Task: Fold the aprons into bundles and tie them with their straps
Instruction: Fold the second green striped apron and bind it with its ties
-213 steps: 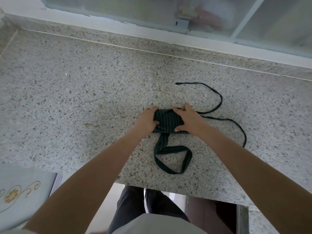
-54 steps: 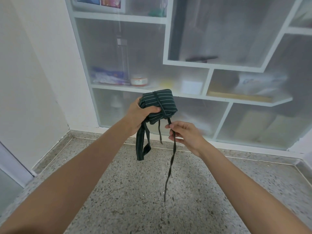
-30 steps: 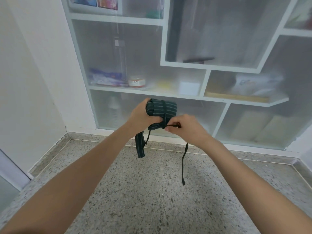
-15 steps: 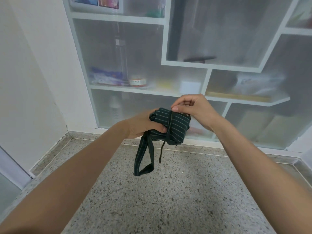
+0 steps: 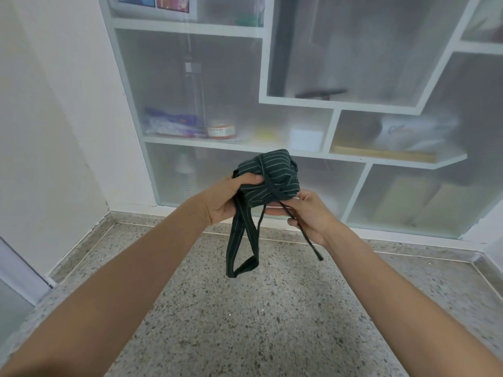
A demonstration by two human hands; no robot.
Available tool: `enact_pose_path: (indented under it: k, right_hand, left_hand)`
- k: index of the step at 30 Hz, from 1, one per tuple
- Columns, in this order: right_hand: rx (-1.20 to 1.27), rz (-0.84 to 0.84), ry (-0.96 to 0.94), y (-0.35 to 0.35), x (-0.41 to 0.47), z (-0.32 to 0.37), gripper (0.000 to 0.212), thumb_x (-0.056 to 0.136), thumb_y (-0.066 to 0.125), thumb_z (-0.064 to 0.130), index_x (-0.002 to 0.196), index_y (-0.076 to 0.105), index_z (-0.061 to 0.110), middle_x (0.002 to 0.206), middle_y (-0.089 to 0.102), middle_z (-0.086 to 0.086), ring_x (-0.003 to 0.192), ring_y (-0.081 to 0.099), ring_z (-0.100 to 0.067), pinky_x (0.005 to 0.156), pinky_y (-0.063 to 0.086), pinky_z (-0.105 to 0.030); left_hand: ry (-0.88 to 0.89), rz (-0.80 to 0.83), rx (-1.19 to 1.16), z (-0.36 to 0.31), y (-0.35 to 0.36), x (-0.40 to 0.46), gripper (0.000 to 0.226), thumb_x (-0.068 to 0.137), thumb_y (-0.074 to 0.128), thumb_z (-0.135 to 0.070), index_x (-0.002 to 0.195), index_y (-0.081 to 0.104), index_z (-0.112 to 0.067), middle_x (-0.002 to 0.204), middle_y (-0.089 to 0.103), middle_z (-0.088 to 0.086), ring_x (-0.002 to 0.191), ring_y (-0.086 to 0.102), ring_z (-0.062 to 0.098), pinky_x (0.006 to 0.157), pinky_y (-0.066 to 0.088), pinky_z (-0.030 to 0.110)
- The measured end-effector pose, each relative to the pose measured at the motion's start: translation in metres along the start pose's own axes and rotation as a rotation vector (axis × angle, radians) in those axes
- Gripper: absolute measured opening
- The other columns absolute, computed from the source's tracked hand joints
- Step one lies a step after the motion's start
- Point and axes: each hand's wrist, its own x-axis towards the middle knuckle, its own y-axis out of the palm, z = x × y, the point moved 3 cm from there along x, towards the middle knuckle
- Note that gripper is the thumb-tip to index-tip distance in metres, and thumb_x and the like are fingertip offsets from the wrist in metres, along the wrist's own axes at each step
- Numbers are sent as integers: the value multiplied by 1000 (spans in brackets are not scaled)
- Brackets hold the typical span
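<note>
A dark green striped apron bundle (image 5: pixel 269 176) is held in the air in front of the shelves. My left hand (image 5: pixel 227 198) grips its left side, thumb on top. A thin strap (image 5: pixel 302 229) runs across the bundle, down through my right hand (image 5: pixel 307 213), and its loose end hangs below. My right hand holds that strap just under the bundle's right side. The wide neck loop (image 5: pixel 241 248) dangles beneath the bundle, and a second thin strap end hangs beside it.
A speckled stone counter (image 5: pixel 245 317) lies below my arms. Behind it stand white shelves with frosted panels (image 5: pixel 299 148), holding a jar (image 5: pixel 221 130), packets and boxes. A white wall (image 5: pixel 54 131) closes the left side.
My right hand came down from the top of the bundle to its lower right, drawing the thin strap over and across it. The bundle tilted slightly in my left hand.
</note>
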Motion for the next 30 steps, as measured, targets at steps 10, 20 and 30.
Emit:
enact_pose_path:
  k: [10,20,30]
  right_hand:
    - [43,19,67,16,-1,-6,13,100,41,12,100,54,11,72,67,-5,56,64,-13,37,30,-16]
    - [-428,-119,-141,19,-7,-2,26,97,44,2,81,64,3,57,48,0,47,36,-7,44,28,-12]
    - [-1014,-124,-251,10,-19,13,22,96,52,19,90,72,11,67,61,7,40,43,-3,43,34,-10]
  left_hand:
    - [15,-94,25,4,-1,4,40,81,64,-12,120,58,-4,113,65,15,97,63,23,91,53,33]
    - [179,-418,107,9,-5,5,39,80,69,-5,118,58,-7,105,68,11,94,66,25,82,55,33]
    - [248,-588,437,10,-25,3,48,73,77,-8,117,57,-12,108,67,3,98,64,21,87,54,36]
